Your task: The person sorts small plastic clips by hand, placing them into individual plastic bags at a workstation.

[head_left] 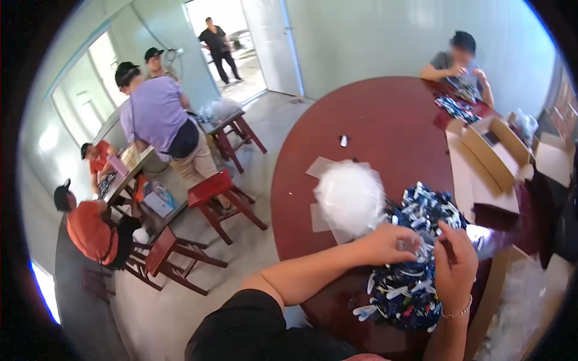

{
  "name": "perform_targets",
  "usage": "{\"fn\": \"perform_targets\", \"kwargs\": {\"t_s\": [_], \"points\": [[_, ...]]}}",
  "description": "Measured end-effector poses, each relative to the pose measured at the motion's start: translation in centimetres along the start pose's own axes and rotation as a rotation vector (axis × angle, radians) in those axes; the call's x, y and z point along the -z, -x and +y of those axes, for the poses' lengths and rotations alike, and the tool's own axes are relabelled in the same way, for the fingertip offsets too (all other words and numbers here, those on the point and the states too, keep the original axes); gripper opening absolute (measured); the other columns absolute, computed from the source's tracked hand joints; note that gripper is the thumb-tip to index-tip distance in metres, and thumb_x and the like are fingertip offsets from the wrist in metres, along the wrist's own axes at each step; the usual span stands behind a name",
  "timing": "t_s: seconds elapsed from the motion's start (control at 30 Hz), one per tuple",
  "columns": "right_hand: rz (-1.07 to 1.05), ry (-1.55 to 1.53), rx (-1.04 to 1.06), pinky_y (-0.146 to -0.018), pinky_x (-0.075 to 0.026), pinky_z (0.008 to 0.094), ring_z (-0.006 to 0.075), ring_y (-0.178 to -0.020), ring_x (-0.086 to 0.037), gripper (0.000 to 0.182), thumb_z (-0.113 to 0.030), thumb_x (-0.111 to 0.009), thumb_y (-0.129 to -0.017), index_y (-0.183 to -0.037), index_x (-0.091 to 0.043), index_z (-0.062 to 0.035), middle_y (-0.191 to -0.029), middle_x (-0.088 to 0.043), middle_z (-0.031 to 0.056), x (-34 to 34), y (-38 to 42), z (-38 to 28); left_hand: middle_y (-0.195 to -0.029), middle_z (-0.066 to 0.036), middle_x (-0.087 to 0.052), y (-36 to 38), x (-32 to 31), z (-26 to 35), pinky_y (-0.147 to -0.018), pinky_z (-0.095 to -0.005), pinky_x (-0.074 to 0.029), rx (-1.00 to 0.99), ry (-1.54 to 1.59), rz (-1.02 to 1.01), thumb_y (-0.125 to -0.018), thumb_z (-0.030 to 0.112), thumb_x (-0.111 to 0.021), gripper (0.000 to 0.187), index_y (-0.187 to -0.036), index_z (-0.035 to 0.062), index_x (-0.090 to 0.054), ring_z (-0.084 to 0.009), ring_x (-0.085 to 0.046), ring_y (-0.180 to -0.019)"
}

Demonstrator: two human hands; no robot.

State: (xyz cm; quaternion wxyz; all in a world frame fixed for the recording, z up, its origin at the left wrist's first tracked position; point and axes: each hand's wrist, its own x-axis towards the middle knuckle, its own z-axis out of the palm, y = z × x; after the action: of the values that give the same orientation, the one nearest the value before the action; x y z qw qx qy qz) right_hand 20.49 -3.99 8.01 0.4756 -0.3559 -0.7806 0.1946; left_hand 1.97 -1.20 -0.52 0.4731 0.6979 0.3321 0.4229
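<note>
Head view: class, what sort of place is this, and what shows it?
Probably a workshop or packing room: a heap of small items lies on the round table, an open cardboard box stands nearby, and another person sits across, by a second heap.

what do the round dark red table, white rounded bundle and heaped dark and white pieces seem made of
Round dark red table: probably lacquered wood, from its smooth sheen. White rounded bundle: perhaps thin plastic film, translucent at the edges. Heaped dark and white pieces: white ones possibly smooth plastic, catching light; dark ones unclear.
</note>
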Motion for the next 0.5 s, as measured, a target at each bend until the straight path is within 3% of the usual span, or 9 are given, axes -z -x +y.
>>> {"fn": "perform_targets", "kwargs": {"t_s": [0.07,0.13,0.17,0.2,0.27,0.5], "points": [[-0.029,0.037,-0.006,-0.065,-0.049,0.0281,0.02,-0.074,-0.06,0.033,0.006,-0.062,-0.083,-0.115,-0.063,0.0005,-0.085,-0.061,0.0107,-0.3,0.1,0.1,-0.086,-0.002,-0.067,0.2,0.2,-0.3,-0.073,-0.0255,-0.05,-0.023,0.01,0.007,-0.08,0.01,-0.077,0.028,-0.104,0.0037,-0.065,-0.0056,-0.059,-0.081],[-0.007,0.109,0.017,-0.067,-0.05,0.0266,0.0154,-0.074,-0.061,0.038,0.007,-0.066,-0.08,-0.117,-0.063,-0.0015,-0.087,-0.065,0.0092,-0.9,0.6,0.8,-0.087,-0.003,-0.066,0.1,0.5,1.8,-0.074,-0.0262,-0.05,0.091,-0.153,-0.099,-0.081,0.006,-0.075,0.026,-0.104,0.0028,-0.065,-0.0066,-0.061,-0.084],[-0.033,0.156,0.027,-0.068,-0.052,0.0297,0.0192,-0.076,-0.065,0.042,0.005,-0.071,-0.077,-0.118,-0.063,-0.0021,-0.091,-0.067,0.012,-1.0,0.8,1.1,-0.085,-0.008,-0.069,0.3,0.3,1.0,-0.07,-0.032,-0.051,0.048,-0.125,-0.054,-0.076,0.014,-0.078,0.029,-0.101,0.0058,-0.066,-0.016,-0.064,-0.074],[-0.033,0.159,0.028,-0.068,-0.052,0.0297,0.0192,-0.076,-0.065,0.042,0.005,-0.071,-0.077,-0.118,-0.063,-0.0021,-0.091,-0.067,0.012,-1.0,0.8,1.0,-0.085,-0.008,-0.069,0.3,0.2,0.6,-0.07,-0.032,-0.051,0.045,-0.123,-0.053,-0.076,0.014,-0.078,0.029,-0.101,0.0058,-0.066,-0.016,-0.064,-0.074],[-0.06,0.232,0.053,-0.069,-0.054,0.0312,0.0223,-0.077,-0.066,0.04,0.004,-0.072,-0.077,-0.115,-0.064,-0.0017,-0.093,-0.068,0.0132,-1.1,0.8,0.7,-0.09,-0.004,-0.068,0.3,0.0,0.0,-0.071,-0.0253,-0.049,0.027,-0.086,-0.082,-0.081,0.009,-0.075,0.029,-0.108,0.0038,-0.065,-0.0068,-0.059,-0.08],[-0.065,0.195,0.084,-0.077,-0.054,0.0357,0.0279,-0.086,-0.068,0.026,0.001,-0.068,-0.081,-0.107,-0.066,-0.0001,-0.098,-0.068,0.0161,-0.7,0.4,0.2,-0.098,-0.005,-0.07,0.0,0.4,0.4,-0.079,-0.0277,-0.051,0.115,-0.103,-0.129,-0.084,0.007,-0.073,0.03,-0.113,0.0035,-0.064,-0.0094,-0.063,-0.09]]}}
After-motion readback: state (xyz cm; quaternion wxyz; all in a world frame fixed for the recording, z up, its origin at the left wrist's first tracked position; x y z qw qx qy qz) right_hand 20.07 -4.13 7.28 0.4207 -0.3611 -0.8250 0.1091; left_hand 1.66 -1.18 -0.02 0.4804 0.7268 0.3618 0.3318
